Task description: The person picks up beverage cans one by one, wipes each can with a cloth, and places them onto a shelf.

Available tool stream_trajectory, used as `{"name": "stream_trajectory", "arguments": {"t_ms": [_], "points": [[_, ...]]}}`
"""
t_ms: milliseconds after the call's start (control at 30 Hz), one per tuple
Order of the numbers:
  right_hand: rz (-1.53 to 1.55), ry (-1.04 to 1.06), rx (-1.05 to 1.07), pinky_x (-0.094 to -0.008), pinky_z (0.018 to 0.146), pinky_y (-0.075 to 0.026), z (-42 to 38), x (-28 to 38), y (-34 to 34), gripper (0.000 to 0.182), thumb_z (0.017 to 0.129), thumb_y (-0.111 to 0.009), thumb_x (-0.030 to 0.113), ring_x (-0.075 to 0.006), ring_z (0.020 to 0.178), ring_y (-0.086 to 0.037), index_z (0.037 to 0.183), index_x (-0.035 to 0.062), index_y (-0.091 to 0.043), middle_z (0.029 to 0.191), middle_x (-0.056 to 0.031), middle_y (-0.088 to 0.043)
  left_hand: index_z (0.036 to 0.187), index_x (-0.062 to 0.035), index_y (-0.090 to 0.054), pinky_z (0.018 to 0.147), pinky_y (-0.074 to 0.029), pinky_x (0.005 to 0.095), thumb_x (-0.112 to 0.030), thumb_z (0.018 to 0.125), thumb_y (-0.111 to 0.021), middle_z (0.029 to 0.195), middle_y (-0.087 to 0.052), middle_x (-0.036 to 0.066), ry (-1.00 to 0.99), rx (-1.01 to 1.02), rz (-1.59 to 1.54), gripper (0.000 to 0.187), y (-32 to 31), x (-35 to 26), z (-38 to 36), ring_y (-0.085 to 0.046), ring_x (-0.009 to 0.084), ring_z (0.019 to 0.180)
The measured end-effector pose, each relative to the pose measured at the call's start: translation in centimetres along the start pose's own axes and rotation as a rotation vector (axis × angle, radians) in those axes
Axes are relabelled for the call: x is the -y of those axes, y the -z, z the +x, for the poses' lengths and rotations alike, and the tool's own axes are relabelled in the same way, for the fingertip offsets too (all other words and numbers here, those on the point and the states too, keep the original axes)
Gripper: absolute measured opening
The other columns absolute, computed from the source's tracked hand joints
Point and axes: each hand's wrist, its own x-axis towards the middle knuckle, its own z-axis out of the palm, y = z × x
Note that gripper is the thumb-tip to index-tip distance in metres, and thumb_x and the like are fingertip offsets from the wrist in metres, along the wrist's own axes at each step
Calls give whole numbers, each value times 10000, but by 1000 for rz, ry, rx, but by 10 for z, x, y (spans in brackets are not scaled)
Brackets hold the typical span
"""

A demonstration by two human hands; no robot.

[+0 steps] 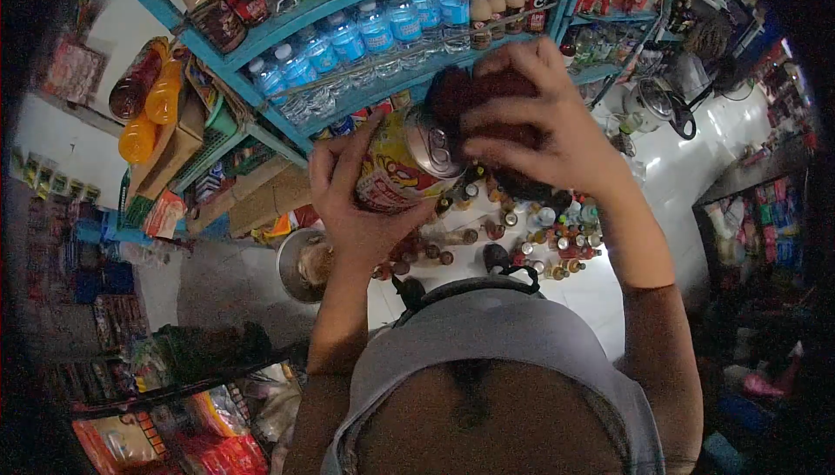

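My left hand [352, 201] is wrapped around a yellow drink can [391, 162] with red lettering and a cartoon figure. The can is tilted, its silver top with the pull tab facing up and to the right. Bunched in the fingers of my right hand [548, 118] is a dark maroon cloth [450, 97], close against the upper right side of the can. Part of the cloth is hidden behind those fingers.
A blue shelf [304, 18] ahead carries a row of water bottles [370, 31] and other drinks. Many small bottles [557, 244] stand on the pale floor below, with a metal pot [287, 257] to their left. Orange drink bottles [139, 140] are at the left.
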Motion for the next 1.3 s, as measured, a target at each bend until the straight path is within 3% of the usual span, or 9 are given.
{"name": "stream_trajectory", "arguments": {"t_ms": [100, 333, 600, 833, 967, 1067, 1133, 1233, 1300], "points": [[-158, 103, -97, -353, 748, -352, 14, -5, 3, 195, 605, -686, 278, -247, 857, -415, 759, 162, -654, 949, -38, -505, 1089, -78, -547, 716, -413, 325, -236, 396, -777, 858, -443, 70, -28, 5, -83, 747, -4, -1, -2, -477, 214, 784], [-48, 168, -51, -356, 805, -345, 30, 12, -4, 205, 583, -713, 207, -254, 910, -425, 755, 112, -657, 968, -82, -492, 1111, -74, -526, 700, -416, 319, -252, 399, -781, 853, -434, 70, -71, -27, -112, 777, -7, -2, -4, -474, 211, 767], [254, 21, 81, -359, 823, -328, 8, 21, -10, 223, 584, -713, 216, -258, 925, -420, 761, 96, -652, 963, -95, -474, 1083, -82, -551, 711, -397, 330, -220, 386, -785, 842, -413, 63, 43, -60, -4, 747, 5, 6, -7, -442, 211, 778], [132, -152, -62, -338, 790, -348, -20, 8, -17, 199, 635, -690, 244, -263, 893, -422, 792, 133, -639, 952, -93, -492, 1071, -75, -546, 733, -395, 333, -236, 406, -794, 863, -429, 76, 14, -51, -17, 728, -6, 6, -8, -456, 227, 800], [-45, -610, -180, -337, 801, -355, -71, -48, -53, 191, 674, -668, 237, -269, 880, -442, 813, 110, -634, 894, -108, -505, 1124, -19, -455, 788, -386, 345, -266, 437, -796, 971, -463, 110, 112, -68, -212, 805, -33, 16, -16, -472, 248, 895], [287, -975, -295, -313, 816, -353, -158, -92, -77, 177, 722, -638, 230, -228, 884, -475, 816, 81, -622, 909, -95, -521, 1144, 15, -401, 845, -372, 351, -259, 463, -801, 1046, -477, 121, 168, 42, -304, 836, -56, 23, -23, -478, 244, 971], [589, -1306, -429, -288, 797, -381, -227, -110, -91, 219, 752, -613, 212, -189, 897, -493, 914, 68, -585, 979, -82, -522, 1147, 19, -395, 860, -366, 357, -215, 491, -799, 1066, -475, 120, 403, 211, -424, 805, -87, 36, -36, -476, 240, 981], [839, -1655, -774, -267, 708, -446, -339, -120, -115, 345, 785, -554, 180, -172, 866, -522, 1099, 76, -455, 954, -74, -543, 1156, 23, -386, 873, -361, 357, -191, 506, -798, 1081, -476, 124, 606, 411, -444, 799, -149, 51, -82, -473, 236, 994], [909, -1772, -1060, -270, 619, -466, -404, -120, -135, 295, 786, -529, 191, -167, 759, -558, 1043, 58, -474, 868, -78, -559, 1157, 22, -384, 882, -359, 345, -186, 507, -797, 1090, -476, 136, 814, 535, -479, 798, -188, 43, -101, -466, 231, 1015]]}}
